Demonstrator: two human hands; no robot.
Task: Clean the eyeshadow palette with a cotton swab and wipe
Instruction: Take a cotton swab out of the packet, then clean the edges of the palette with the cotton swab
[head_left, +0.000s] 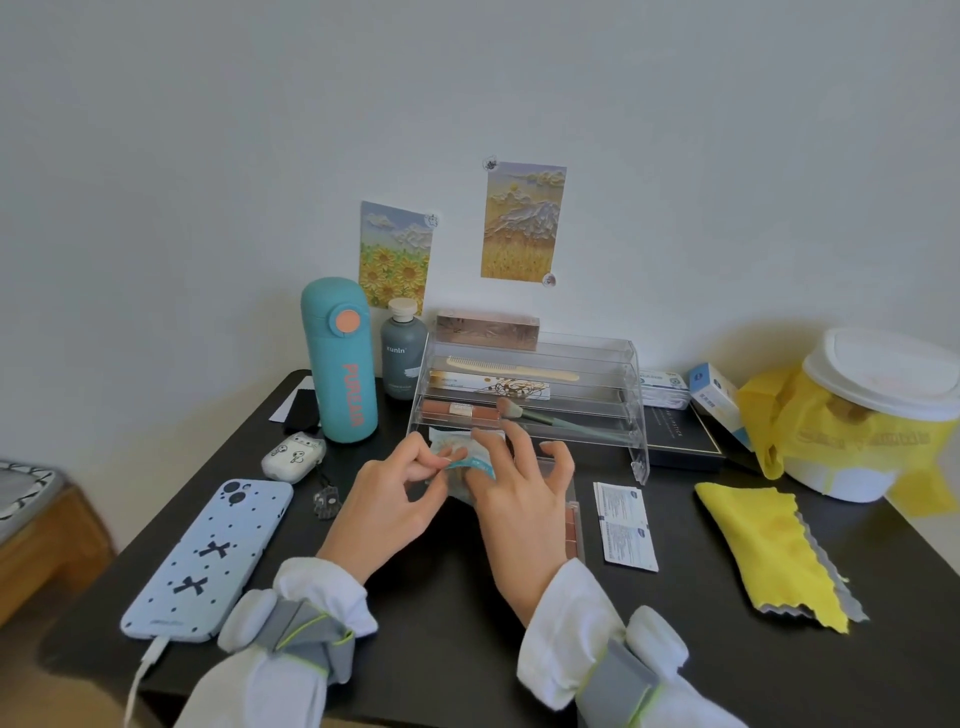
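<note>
At the far left of your dark tabletop (441, 623) lies a pale blue phone (213, 556) on its cable, with a small white earbud case (293, 456) just behind it and a teal flask (340, 358) standing upright beyond that. Your left hand (387, 512) is at the middle, its thumb and forefinger closed in a tight grip on the edge of a small clear packet with a blue strip (462, 460). Your right hand (519, 499) meets it from the other side, thumb and forefinger pinching the same packet while the other fingers spread loosely above. Under that right hand lies the eyeshadow palette (571, 525), mostly hidden, only a few brownish pans showing at its right edge. Behind both hands stands a clear tiered organiser (535, 395) holding a comb, tubes and a brush. Just right of the palette lie two white wipe sachets (626, 527), then a yellow cloth (774, 551), and at the far right a white tub (883, 405) lined with a yellow bag.
</note>
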